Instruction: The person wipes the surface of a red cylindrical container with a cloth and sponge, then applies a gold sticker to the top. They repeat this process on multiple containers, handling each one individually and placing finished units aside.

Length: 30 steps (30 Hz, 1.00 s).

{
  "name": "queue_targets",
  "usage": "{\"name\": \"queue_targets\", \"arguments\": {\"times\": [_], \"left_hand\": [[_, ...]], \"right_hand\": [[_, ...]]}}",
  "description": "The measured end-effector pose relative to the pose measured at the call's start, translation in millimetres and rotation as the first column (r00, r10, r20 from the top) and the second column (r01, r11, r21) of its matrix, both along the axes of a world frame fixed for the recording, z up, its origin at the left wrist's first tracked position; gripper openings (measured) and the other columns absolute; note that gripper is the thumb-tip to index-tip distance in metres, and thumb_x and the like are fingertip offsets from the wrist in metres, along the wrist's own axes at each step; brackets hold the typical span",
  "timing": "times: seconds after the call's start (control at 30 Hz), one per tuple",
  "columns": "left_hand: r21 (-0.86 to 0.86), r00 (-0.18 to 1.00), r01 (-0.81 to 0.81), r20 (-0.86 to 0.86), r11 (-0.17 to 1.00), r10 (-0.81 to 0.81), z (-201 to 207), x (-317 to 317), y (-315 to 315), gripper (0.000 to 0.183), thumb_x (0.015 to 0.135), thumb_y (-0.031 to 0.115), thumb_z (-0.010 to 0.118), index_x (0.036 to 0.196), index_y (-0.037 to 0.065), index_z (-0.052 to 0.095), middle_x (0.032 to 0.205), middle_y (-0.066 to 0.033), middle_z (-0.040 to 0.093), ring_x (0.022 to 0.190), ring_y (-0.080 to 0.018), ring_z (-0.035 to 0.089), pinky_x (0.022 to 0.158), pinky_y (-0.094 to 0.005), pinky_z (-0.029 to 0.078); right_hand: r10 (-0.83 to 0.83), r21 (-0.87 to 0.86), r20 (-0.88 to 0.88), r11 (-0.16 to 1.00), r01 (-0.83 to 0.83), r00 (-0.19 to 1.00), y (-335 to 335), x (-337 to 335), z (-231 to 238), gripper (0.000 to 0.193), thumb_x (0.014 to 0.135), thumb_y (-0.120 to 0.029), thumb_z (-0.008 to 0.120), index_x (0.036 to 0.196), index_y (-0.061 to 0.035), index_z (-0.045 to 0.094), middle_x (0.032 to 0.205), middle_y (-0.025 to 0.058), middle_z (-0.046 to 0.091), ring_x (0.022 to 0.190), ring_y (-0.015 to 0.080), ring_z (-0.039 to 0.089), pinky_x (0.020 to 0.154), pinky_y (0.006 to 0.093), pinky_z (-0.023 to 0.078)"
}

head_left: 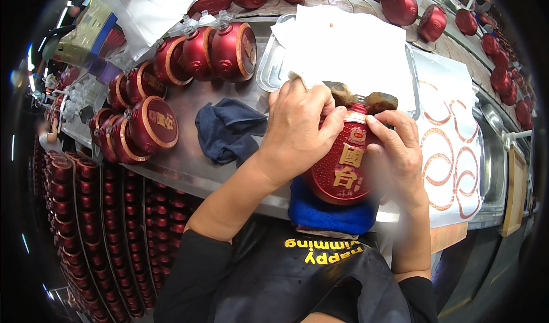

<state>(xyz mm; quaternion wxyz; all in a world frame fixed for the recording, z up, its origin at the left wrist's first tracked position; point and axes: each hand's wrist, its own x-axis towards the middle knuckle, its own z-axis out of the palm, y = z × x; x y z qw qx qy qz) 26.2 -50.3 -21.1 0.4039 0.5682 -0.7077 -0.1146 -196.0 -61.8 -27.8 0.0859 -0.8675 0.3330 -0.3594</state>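
A dark red bottle [333, 171] with raised gold characters lies tilted in front of me, its clear neck pointing away. It rests on a blue cloth pad [329, 208] at the table's near edge. My left hand [298, 127] is closed at the left of the bottle's shoulder, the thumb pressing beside a pale band [355, 117] below the neck. A bit of whitish cloth [297, 80] shows by its curled fingers. On the other side, my right hand [400, 145] has its fingertips bent against the same band. Dark worn blocks [381, 102] flank the bottle's neck.
Several red bottles [154, 123] stand at the left beside a crumpled navy cloth [229, 129]. White paper [349, 48] covers a clear tray ahead. A sheet of red-gold curved stickers [439, 151] lies at the right. A conveyor [354, 0] with bottles runs behind; racked bottles [114, 226] fill the lower left.
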Motion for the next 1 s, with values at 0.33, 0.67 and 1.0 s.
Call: {"name": "queue_targets", "arguments": {"times": [0.33, 0.67, 1.0], "left_hand": [[0.111, 0.975, 0.131, -0.196, 0.985, -0.107, 1, 24, 7, 0.033, 0.093, 0.029, 0.073, 0.079, 0.001, 0.063, 0.081, -0.0192, 0.063, 0.08, -0.0382, 0.06, 0.073, -0.0475, 0.047], [0.132, 0.955, 0.146, -0.276, 0.98, -0.105, -3, 24, 14, 0.031, 0.094, 0.027, 0.071, 0.083, -0.001, 0.066, 0.087, -0.0238, 0.062, 0.086, -0.0402, 0.059, 0.079, -0.049, 0.047], [0.111, 0.962, 0.109, -0.261, 0.988, -0.076, -11, 32, 48, 0.027, 0.096, 0.025, 0.069, 0.085, 0.0, 0.065, 0.101, -0.0218, 0.062, 0.105, -0.0386, 0.053, 0.094, -0.0459, 0.043]], "right_hand": [[-0.023, 0.03, -0.026, 0.999, 0.024, 0.999, 2, 5, 7, 0.039, 0.088, -0.015, 0.075, 0.124, 0.0003, 0.066, 0.117, 0.0165, 0.061, 0.111, 0.0367, 0.058, 0.098, 0.0454, 0.048], [-0.049, 0.021, -0.137, 0.998, 0.052, 0.989, 9, 18, 19, 0.042, 0.087, -0.018, 0.075, 0.127, -0.0078, 0.07, 0.122, 0.0148, 0.057, 0.115, 0.0351, 0.055, 0.1, 0.0464, 0.046], [-0.056, 0.029, -0.16, 0.998, 0.061, 0.985, 9, 18, 18, 0.043, 0.085, -0.014, 0.077, 0.127, -0.0075, 0.069, 0.119, 0.0132, 0.058, 0.114, 0.0348, 0.055, 0.1, 0.0461, 0.046]]}}
